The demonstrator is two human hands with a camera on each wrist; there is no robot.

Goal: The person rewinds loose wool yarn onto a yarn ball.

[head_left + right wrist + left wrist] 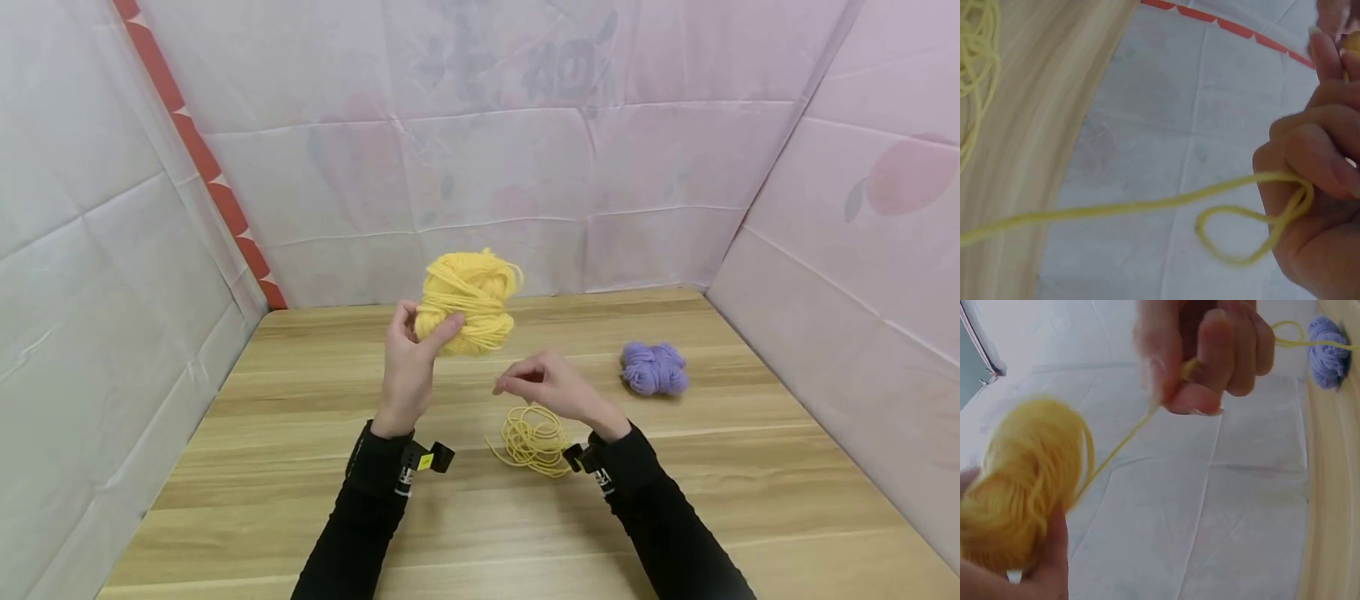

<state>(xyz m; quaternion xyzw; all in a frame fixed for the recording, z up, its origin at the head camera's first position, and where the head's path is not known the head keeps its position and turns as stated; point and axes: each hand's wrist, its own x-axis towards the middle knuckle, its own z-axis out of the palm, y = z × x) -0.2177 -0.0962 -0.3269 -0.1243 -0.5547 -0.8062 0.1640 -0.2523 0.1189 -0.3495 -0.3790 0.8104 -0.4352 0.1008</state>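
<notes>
My left hand (408, 362) grips a yellow yarn ball (468, 300) above the table, its thumb across the front. Lower and to the right, my right hand (551, 383) pinches a yellow strand (1119, 447) between thumb and fingers. In the left wrist view that strand runs taut from the ball to the pinch. Seen from the right wrist, the yarn (1116, 206) leaves the curled fingers with a small loop and trails off to the left. A loose heap of yellow yarn (534, 442) lies on the table under the right wrist.
A purple yarn ball (654, 368) sits on the wooden table (300, 467), to the right of the right hand. Pale printed sheets (487, 167) hang as walls at the back and both sides. A red scalloped strip (198, 150) runs down the back left corner.
</notes>
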